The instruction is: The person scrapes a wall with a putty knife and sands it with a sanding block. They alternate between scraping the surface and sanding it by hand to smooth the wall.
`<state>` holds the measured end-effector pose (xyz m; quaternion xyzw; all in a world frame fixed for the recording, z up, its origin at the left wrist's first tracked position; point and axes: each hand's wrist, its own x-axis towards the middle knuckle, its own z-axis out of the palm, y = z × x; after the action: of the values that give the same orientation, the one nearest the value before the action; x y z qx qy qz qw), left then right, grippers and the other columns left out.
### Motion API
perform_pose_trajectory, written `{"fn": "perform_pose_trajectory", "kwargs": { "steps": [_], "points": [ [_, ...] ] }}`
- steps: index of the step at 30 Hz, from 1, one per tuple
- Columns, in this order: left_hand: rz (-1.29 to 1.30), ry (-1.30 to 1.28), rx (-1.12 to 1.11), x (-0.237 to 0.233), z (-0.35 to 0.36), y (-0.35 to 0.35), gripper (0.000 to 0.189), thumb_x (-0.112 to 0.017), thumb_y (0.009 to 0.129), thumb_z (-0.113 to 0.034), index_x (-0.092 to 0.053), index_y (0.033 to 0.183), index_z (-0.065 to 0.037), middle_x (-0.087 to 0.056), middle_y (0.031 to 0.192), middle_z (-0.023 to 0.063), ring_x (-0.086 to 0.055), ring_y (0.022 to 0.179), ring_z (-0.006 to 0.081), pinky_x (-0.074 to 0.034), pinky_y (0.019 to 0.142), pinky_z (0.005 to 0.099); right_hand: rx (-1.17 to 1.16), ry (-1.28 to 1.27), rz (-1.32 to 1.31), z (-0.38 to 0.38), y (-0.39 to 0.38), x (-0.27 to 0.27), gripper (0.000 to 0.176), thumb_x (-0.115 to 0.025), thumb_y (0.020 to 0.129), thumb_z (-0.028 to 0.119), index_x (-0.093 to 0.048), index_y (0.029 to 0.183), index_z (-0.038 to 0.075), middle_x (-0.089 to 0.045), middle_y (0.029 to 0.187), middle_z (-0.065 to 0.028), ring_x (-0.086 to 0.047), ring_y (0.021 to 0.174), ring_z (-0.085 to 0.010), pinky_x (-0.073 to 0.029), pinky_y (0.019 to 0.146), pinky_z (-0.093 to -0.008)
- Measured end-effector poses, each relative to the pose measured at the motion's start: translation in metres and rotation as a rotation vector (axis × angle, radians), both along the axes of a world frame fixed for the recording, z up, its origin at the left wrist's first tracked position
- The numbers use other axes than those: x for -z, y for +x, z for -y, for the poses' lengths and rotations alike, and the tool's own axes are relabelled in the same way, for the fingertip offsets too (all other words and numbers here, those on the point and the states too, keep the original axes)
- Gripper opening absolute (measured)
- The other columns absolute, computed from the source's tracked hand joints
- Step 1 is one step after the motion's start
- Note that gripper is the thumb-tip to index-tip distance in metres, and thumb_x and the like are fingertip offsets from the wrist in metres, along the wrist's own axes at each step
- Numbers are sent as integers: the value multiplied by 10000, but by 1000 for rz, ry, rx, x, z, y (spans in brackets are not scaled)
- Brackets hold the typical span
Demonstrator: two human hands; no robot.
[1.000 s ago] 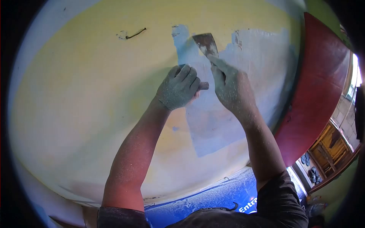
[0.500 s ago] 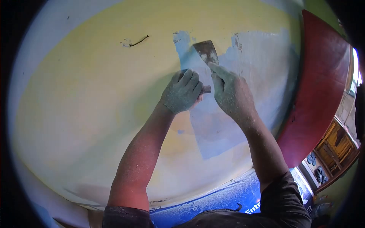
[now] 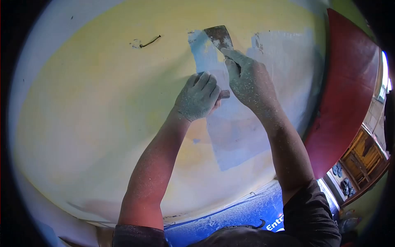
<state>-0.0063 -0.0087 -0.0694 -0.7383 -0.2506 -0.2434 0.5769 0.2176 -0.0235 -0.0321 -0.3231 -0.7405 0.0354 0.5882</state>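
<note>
My right hand (image 3: 252,82) is closed around the handle of a putty knife (image 3: 220,38), its index finger stretched along the blade's base. The wide, stained blade points up and lies against the wall (image 3: 115,103) at the top of a bare bluish patch (image 3: 203,51), where yellow paint meets it. Lower and to the left, my left hand (image 3: 196,96) is a fist close to the wall. From it sticks the blunt brown end of a handle (image 3: 224,94); the rest of that tool is hidden by the fingers. Pale dust coats both hands.
A bent nail or hook (image 3: 150,41) juts from the wall at upper left. A large red panel (image 3: 343,99) stands at the right. Below lies a blue printed sheet (image 3: 230,218) covered with dust. Shoes (image 3: 347,187) and a wooden cabinet (image 3: 360,164) are at far right.
My right hand and the putty knife have moved up and slightly left along the wall, toward the upper edge of the bluish patch. My left hand has hardly moved.
</note>
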Motion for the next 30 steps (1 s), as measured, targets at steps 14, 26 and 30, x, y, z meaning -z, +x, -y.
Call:
{"fn": "perform_pose_trajectory", "kwargs": {
  "steps": [14, 26, 30],
  "points": [
    [-1, 6, 16, -2, 1, 0, 269, -832, 832, -235, -658, 952, -68, -697, 1155, 182, -711, 1138, 364, -566, 943, 523, 2, 77, -25, -9, -3, 16, 355, -614, 1131, 225, -744, 1447, 128, -790, 1062, -313, -763, 1002, -542, -597, 868, -623],
    [-11, 34, 10, -2, -1, 2, 255, -824, 838, -261, -670, 938, -84, -707, 1163, 174, -698, 1138, 350, -555, 969, 515, 23, -15, 95, -6, 0, 44, 440, -574, 1151, 266, -663, 1576, 197, -756, 1030, -342, -760, 960, -546, -601, 853, -624],
    [-27, 21, -33, 0, 2, -4, 329, -829, 826, -333, -719, 988, -69, -704, 1170, 162, -670, 1200, 344, -547, 1005, 518, -86, 33, 17, -5, 0, 58, 415, -561, 1155, 252, -658, 1551, 176, -762, 1043, -327, -758, 976, -549, -586, 853, -633]
  ]
}}
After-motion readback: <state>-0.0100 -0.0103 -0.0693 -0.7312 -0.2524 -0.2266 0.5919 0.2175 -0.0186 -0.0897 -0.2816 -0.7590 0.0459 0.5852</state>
